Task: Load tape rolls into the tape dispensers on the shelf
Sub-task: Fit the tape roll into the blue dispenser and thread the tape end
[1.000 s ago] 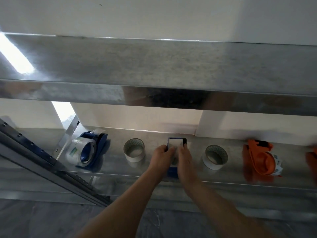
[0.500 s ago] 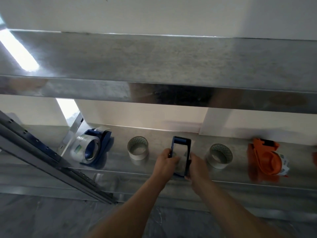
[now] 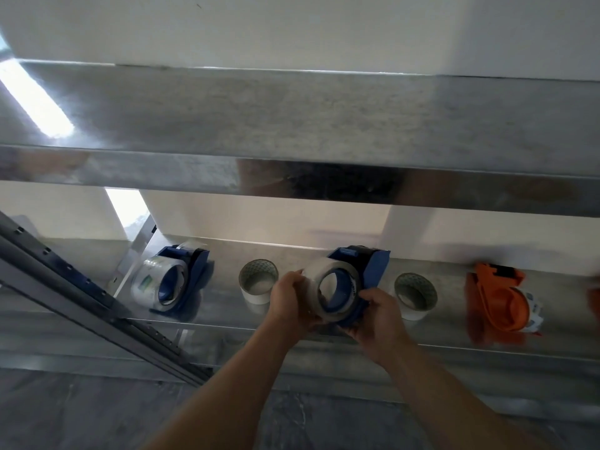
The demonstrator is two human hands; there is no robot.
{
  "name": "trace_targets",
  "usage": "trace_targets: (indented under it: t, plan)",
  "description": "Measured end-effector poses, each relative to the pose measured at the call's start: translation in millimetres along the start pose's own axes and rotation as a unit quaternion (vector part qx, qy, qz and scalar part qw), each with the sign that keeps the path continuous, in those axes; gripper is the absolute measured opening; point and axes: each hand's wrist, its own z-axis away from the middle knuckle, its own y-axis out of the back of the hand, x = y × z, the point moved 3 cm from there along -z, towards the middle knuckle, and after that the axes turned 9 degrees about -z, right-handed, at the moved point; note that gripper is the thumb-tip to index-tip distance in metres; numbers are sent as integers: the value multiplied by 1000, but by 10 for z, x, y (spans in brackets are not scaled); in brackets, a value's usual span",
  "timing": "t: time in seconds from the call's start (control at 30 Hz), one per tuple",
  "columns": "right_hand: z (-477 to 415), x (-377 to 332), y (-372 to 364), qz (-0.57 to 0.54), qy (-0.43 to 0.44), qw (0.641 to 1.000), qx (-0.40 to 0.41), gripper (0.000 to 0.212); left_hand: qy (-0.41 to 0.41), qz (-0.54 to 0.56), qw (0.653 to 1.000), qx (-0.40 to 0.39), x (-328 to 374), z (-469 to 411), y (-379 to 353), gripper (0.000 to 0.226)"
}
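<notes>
A blue tape dispenser [image 3: 370, 271] lies on its side at the middle of the metal shelf [image 3: 227, 254], with a clear tape roll [image 3: 319, 284] on its hub. My left hand [image 3: 289, 300] grips the roll's left edge. My right hand [image 3: 380, 319] holds the dispenser's lower right end. A second blue dispenser [image 3: 181, 280] with a clear roll sits at the left. Two white tape rolls stand loose on the shelf, one [image 3: 258, 284] left of my hands and one [image 3: 415, 295] to the right. An orange dispenser [image 3: 500, 300] with tape lies further right.
A steel upper shelf [image 3: 292, 125] hangs over the working shelf. A grey slotted upright [image 3: 81, 297] leans across the left side. Something orange [image 3: 594, 300] shows at the right edge. The floor below is dark grey stone.
The middle blue dispenser was seen end-on between both hands; now it is turned on its side, showing a clear roll on its hub. My hands have spread apart around it.
</notes>
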Motion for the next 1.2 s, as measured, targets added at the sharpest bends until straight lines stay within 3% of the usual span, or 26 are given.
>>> trace_targets:
  t: [0.3, 0.47, 0.6, 0.8, 1.07, 1.2]
  plan:
    - [-46, -90, -28, 3, -70, 984, -162, 78, 39, 115, 993, 4, 4, -89, 140, 26]
    - [55, -210, -77, 49, -116, 964, -235, 61, 49, 97, 994, -22, -33, -121, 187, 23]
    - [240, -334, -202, 225, -90, 937, -251, 34, 66, 31, 994, -77, -21, -133, 182, 35]
    - [250, -409, -284, 510, -11, 824, -247, 38, 154, -150, 973, -80, 65, -221, 235, 37]
    - [187, -351, -266, 573, 18, 779, -253, 50, 174, -230, 955, -72, 12, -324, 203, 16]
    - [180, -337, -256, 592, 55, 760, -263, 57, 151, -229, 960, -50, 38, -338, 166, 17]
